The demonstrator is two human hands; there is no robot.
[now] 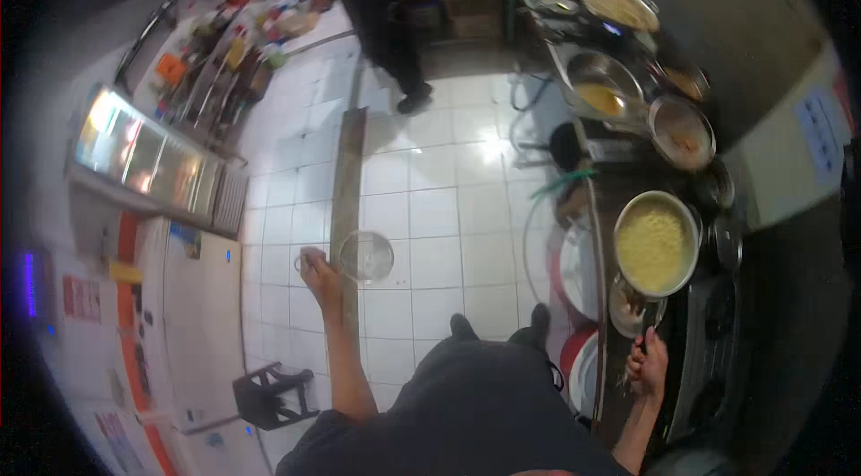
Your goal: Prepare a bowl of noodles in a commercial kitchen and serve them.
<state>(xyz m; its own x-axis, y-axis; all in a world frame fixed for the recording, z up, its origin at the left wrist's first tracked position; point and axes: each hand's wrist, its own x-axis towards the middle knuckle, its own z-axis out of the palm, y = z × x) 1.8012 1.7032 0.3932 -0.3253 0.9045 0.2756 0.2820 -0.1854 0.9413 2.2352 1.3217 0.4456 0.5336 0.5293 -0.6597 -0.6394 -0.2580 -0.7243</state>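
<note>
My left hand [319, 274] is closed around the handle of a round, see-through strainer [367, 257], held out over the floor at the left. Its bowl looks like fine mesh, though blur hides the detail. On the right, my right hand [647, 365] grips the handle of a light-coloured saucepan [626, 274]. Yellow, crumbly food [655, 245] fills much of that pan, which is at the stove counter. Just below the pan, partly covered by it, is a small round dish [625, 310] with something brown in it.
Along the right counter stand a steel pot [603, 66] with yellow contents, another pan [682, 133] and a large tray of food [617, 6]. Red-and-white tubs [581, 274] sit below. A black stool [272, 393] and white fridge [199, 315] stand left; a person [381, 19] works ahead.
</note>
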